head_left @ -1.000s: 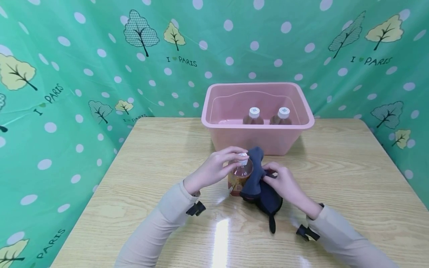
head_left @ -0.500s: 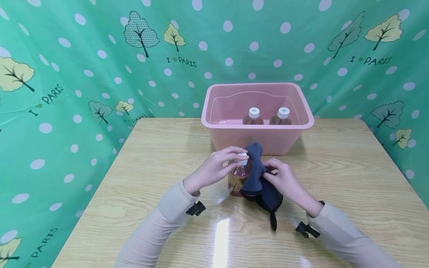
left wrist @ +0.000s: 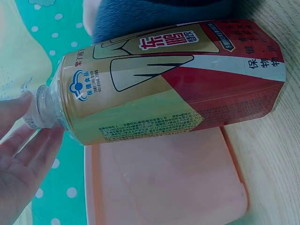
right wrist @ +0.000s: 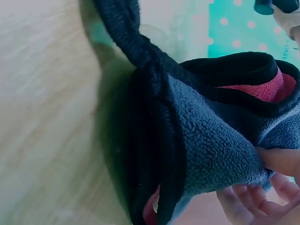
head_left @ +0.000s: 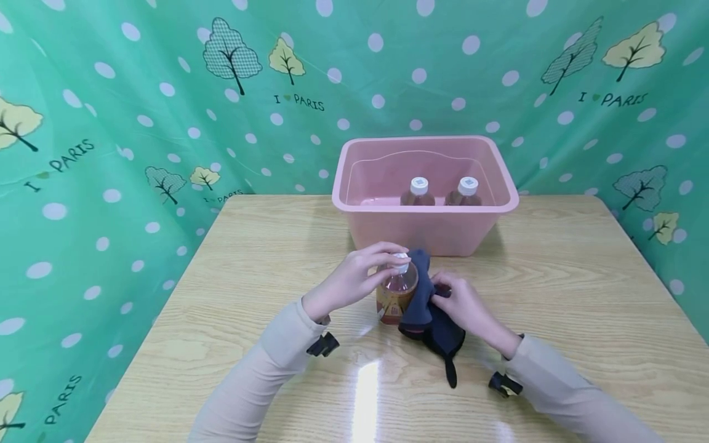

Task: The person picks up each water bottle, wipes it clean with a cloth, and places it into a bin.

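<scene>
An upright drink bottle (head_left: pixel 394 301) with a red and gold label stands on the table in front of the tub. My left hand (head_left: pixel 362 275) grips its white cap (head_left: pixel 400 264) from above, thumb and fingers around it in the left wrist view. Against the bottle's right side lies a dark blue-grey cleaning cloth (head_left: pixel 422 295), bunched and folded. Black edging, a hanging loop (right wrist: pixel 119 28) and a pinkish-red inner side (right wrist: pixel 276 86) show in the right wrist view. My right hand (head_left: pixel 465 301) pinches the cloth between thumb and fingers.
Behind the bottle stands a pink plastic tub (head_left: pixel 410 231). Inside it are two bottles with white caps, a left one (head_left: pixel 419 192) and a right one (head_left: pixel 467 192). A green dotted curtain (head_left: pixel 310 123) hangs behind and left of the wooden table (head_left: pixel 266 264).
My right hand and the cloth rose slightly along the bottle's side, then came back down with the hand a little further left. The left hand and bottle stayed put.
</scene>
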A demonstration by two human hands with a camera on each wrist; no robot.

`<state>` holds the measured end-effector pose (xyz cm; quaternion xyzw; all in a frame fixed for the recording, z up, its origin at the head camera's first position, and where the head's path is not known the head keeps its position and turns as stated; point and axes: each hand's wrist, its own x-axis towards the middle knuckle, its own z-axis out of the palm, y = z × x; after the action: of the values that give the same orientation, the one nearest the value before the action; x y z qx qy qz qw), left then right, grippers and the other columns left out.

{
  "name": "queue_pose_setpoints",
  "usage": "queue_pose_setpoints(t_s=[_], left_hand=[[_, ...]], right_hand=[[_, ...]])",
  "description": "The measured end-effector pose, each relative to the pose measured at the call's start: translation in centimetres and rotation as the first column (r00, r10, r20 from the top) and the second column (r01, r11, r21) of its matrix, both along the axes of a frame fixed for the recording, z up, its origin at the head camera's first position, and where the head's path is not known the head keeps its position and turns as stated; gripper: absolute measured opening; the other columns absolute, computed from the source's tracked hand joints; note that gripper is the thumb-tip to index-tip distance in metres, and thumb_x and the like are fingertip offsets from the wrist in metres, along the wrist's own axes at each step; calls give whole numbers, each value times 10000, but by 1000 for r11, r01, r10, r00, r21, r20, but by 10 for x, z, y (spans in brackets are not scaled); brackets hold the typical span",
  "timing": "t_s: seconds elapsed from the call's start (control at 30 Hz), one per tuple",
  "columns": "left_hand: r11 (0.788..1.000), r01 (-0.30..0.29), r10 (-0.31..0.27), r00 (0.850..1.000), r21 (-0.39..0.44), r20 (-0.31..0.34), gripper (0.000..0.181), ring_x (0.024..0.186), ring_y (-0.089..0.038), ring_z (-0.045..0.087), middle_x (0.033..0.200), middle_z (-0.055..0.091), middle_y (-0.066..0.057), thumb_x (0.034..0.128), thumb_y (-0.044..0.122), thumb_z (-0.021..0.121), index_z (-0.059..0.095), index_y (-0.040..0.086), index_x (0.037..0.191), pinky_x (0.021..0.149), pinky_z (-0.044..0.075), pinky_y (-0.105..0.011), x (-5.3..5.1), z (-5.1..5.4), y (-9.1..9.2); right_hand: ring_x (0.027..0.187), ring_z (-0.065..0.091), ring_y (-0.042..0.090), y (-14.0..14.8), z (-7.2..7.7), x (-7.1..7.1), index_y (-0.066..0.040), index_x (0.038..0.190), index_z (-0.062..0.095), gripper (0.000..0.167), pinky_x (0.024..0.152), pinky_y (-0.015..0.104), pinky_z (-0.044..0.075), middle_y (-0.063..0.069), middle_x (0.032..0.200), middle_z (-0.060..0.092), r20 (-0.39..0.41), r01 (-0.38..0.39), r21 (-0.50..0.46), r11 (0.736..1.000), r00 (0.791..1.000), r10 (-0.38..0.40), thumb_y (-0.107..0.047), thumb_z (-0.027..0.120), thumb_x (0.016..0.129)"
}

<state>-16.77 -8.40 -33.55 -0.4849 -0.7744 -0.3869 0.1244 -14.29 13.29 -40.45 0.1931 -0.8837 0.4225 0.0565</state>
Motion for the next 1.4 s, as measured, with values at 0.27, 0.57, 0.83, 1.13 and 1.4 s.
queue_pose_setpoints(t_s=[0.27, 0.57, 0.83, 1.13, 1.4], left_hand=[[1000, -1, 1, 1000, -3, -3, 209, 1001, -144, 561, 1079, 587, -104, 803, 21, 617, 647, 1, 1009, 841, 433, -150, 0, 1, 0], [1000, -4, 4, 1000, -4, 0, 206, 1010, -141, 557, 1082, 587, -99, 805, 22, 616, 646, 2, 1008, 858, 425, -154, 0, -1, 0], [1000, -10, 11, 1000, -16, 15, 206, 1002, -144, 562, 1087, 586, -115, 807, 15, 614, 645, -2, 1010, 846, 428, -146, 1, 2, 0], [999, -36, 36, 999, -13, 11, 179, 954, -131, 574, 1072, 590, -102, 800, 34, 633, 651, -1, 974, 751, 478, -183, 2, 3, 2], [990, -140, 139, 988, -4, -65, 201, 889, -136, 551, 1011, 565, -90, 780, 72, 666, 650, 10, 971, 737, 460, -169, 6, 4, 7]], right_hand=[[723, 534, 170, 1, -14, 0, -2, 827, 601, 150, 620, 309, 458, 82, 800, 600, 54, -6, 75, 997, 999, 2, 102, 622, 721], [700, 519, 153, 1, -19, -2, -13, 823, 594, 155, 609, 298, 444, 68, 777, 590, 58, -4, 86, 996, 998, -1, 100, 623, 721], [737, 548, 181, 3, -20, 0, -4, 827, 603, 149, 637, 319, 468, 88, 809, 603, 48, -9, 56, 998, 999, 6, 105, 625, 728], [722, 559, 113, 16, -15, 10, -1, 791, 615, 165, 624, 245, 475, 85, 799, 620, -71, 15, -55, 998, 997, -19, 124, 658, 693], [727, 527, -3, 33, -14, 17, -2, 787, 622, 183, 608, 174, 459, 89, 784, 621, -145, 9, -112, 994, 989, -25, 136, 670, 677]])
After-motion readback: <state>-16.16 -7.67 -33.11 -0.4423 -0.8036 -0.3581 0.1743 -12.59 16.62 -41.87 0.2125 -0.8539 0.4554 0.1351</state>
